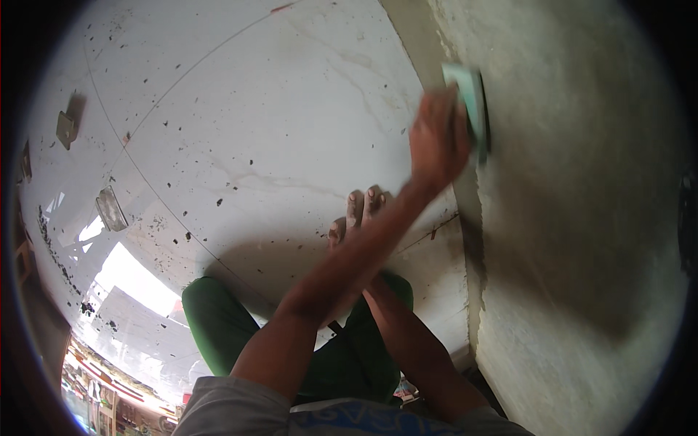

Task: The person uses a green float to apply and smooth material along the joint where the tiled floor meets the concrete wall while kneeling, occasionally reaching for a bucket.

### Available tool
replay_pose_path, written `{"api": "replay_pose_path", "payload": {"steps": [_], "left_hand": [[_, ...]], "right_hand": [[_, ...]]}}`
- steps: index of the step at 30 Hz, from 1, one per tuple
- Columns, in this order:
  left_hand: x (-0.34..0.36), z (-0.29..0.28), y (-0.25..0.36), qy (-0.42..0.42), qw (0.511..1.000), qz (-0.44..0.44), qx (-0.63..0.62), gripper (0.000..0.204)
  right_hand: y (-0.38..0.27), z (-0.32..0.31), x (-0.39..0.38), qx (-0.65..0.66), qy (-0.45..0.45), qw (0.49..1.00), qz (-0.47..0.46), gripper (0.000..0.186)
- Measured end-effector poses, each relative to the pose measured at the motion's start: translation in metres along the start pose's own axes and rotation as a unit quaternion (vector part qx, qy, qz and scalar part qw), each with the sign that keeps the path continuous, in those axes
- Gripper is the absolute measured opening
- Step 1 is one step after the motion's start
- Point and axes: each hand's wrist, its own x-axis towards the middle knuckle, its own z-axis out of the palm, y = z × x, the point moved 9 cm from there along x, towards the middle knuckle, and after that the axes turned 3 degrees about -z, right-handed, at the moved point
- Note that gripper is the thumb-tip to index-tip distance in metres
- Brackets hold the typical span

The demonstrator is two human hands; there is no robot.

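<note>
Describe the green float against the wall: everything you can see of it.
The float is a flat, rectangular pale green pad with a darker edge, plastic or foam by its look. It shows edge-on, its face pressed flat to the rough grey plaster wall just above the floor line. One hand grips its back and hides the handle. Which hand it is cannot be told.

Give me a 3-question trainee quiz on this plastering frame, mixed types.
1. True or false: the green plastering float is pressed against the plastered wall.
2. Multiple choice: the hand gripping the float belongs to the arm that (A) crosses over the other forearm, (B) rests on the tiled floor, (C) is out of view.
3. Fill in: the person's bare feet rest on the ___.

Key: 1 true; 2 A; 3 tiled floor.
</note>
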Motion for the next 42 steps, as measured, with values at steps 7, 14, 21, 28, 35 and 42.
{"api": "replay_pose_path", "payload": {"steps": [7, 14, 21, 28, 35, 42], "left_hand": [[-0.042, 0.008, -0.025, -0.072, 0.993, -0.095, -0.028, 0.034], [0.014, -0.004, -0.037, 0.028, 0.998, -0.059, 0.021, 0.031], [0.022, 0.0, -0.018, 0.044, 0.999, -0.029, 0.009, 0.042], [0.113, -0.013, -0.03, 0.005, 0.993, -0.068, 0.099, 0.044], [-0.015, -0.001, -0.032, -0.004, 0.994, -0.105, 0.04, 0.061], [0.044, 0.016, -0.017, 0.069, 0.992, -0.019, 0.108, 0.06]], "right_hand": [[-0.009, -0.008, 0.001, 0.016, 0.006, 1.0, 0.0, 0.073], [0.006, 0.02, -0.006, 0.241, 0.01, 0.967, 0.087, 0.072], [-0.015, -0.006, 0.008, -0.043, 0.032, 0.999, 0.001, 0.07], [0.001, 0.0, -0.012, 0.043, 0.13, 0.99, -0.027, 0.071], [-0.027, -0.022, 0.012, 0.021, 0.037, 0.999, 0.007, 0.067], [0.057, 0.045, -0.035, 0.504, 0.078, 0.844, 0.169, 0.064]]}}
